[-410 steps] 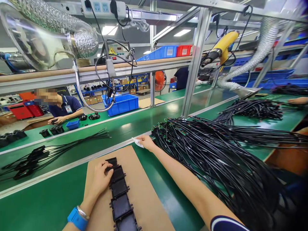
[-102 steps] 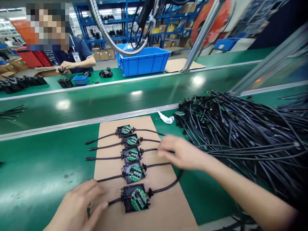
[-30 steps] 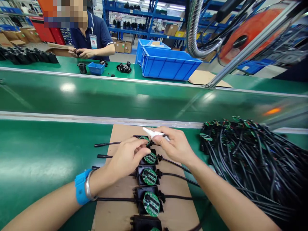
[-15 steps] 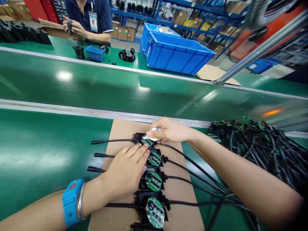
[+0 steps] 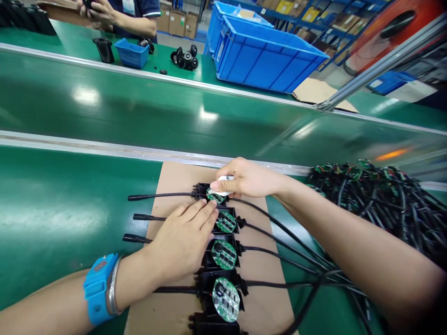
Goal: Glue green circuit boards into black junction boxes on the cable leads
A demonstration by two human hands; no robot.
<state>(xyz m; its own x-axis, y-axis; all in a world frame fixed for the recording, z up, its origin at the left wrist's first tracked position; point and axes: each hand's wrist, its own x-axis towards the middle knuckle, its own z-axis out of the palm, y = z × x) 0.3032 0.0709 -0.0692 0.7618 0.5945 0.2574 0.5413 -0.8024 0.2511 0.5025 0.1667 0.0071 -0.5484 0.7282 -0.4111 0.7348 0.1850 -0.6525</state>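
Note:
A column of black plastic housings (image 5: 218, 297) lies on a cardboard sheet (image 5: 256, 232), several with a round green circuit board (image 5: 224, 254) on top and black cables out both sides. My right hand (image 5: 251, 177) pinches a small white object (image 5: 226, 184) against the farthest circuit board (image 5: 215, 197); its kind is unclear, as the fingers cover much of it. Flat and palm down, my left hand (image 5: 185, 237) rests over the left parts of the nearer housings. Its fingertips reach the lower edge of that farthest board, and nothing is in its grasp.
To the right lies a heap of black cables with green boards (image 5: 370, 200). Beyond a metal-edged green strip stand a large blue bin (image 5: 268, 56), a small blue tray (image 5: 132, 53) and black round parts (image 5: 185, 58). A co-worker's hands (image 5: 101, 11) hold a dark part there.
The view has tipped downward, so the far bench sits higher in the picture. My right hand still presses the white object onto the farthest board, slightly shifted. My left hand stays almost in place.

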